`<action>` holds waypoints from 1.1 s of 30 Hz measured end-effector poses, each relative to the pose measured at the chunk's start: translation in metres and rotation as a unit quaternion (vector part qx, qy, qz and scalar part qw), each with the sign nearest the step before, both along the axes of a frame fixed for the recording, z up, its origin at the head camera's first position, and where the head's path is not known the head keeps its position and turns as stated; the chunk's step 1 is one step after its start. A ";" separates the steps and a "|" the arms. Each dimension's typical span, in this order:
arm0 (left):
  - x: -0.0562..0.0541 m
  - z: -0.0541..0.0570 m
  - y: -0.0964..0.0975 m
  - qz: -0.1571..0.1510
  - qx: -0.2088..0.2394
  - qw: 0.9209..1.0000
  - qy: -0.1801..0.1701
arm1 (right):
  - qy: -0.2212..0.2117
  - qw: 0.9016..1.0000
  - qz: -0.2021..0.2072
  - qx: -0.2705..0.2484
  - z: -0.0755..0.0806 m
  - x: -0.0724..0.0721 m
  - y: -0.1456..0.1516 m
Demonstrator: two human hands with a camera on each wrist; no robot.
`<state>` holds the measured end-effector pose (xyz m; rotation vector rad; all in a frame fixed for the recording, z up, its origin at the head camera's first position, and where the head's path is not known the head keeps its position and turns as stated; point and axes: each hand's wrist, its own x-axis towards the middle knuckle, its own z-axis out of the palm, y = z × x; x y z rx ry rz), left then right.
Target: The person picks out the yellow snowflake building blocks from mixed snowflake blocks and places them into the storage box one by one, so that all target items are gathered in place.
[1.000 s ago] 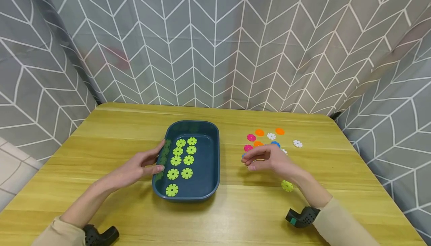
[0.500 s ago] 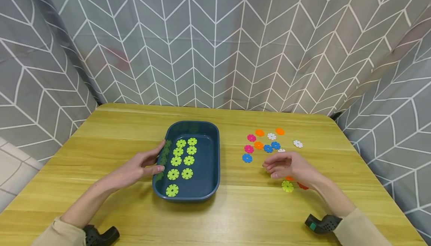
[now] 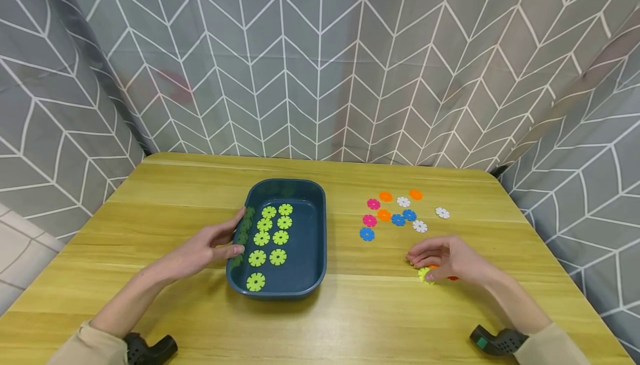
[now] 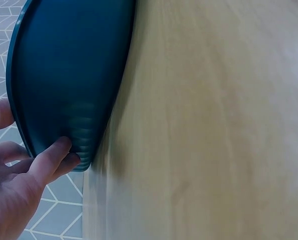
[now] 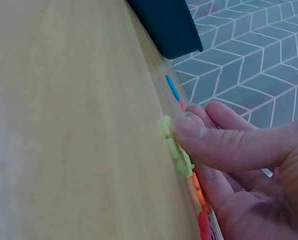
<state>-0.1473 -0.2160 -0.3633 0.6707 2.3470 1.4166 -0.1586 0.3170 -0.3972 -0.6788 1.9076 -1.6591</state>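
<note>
My left hand [image 3: 207,245] holds the left wall of a dark blue plastic bin [image 3: 322,243], thumb at the rim and fingers along the outside. Several yellow-green notched discs [image 3: 278,257] lie flat in the bin, mostly in two columns. On the right, my right hand [image 3: 452,259] is low over the table around a single yellow-green notched disc [image 3: 423,276]. The right wrist view shows its thumb [image 5: 191,127] against that disc, with the other fingers bent beyond it. An orange disc [image 5: 200,192] and a red disc [image 5: 204,225] lie close behind, partly hidden by the hand.
Beyond my right hand lie scattered pink [image 3: 369,220], blue [image 3: 367,234], orange [image 3: 385,196] and white discs [image 3: 420,226]. All stand on a wooden table [image 3: 350,320]; a grey patterned curtain [image 3: 320,65] hangs behind and at the sides.
My right hand has moved right and toward me, from beside the blue discs down to the lone yellow-green disc, uncovering blue and white discs. The left hand and bin have stayed put.
</note>
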 end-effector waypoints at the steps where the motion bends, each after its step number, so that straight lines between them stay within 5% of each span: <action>1: 0.000 0.000 0.000 -0.001 0.000 1.000 0.000 | 0.003 1.000 0.000 0.003 0.000 0.001 0.000; 6: 0.000 0.000 0.000 0.001 -0.005 1.000 -0.001 | 0.053 0.996 -0.045 0.059 0.000 0.002 -0.007; 15: 0.000 -0.001 0.001 0.002 -0.006 1.000 0.000 | 0.117 0.972 -0.172 0.113 -0.002 0.000 -0.023; 23: 0.000 0.000 0.001 0.001 0.002 1.000 -0.002 | 0.126 0.973 -0.156 0.117 0.000 0.000 -0.015; 33: 0.000 0.000 0.001 0.001 0.002 1.000 -0.002 | 0.152 0.963 -0.164 0.151 0.000 0.002 -0.023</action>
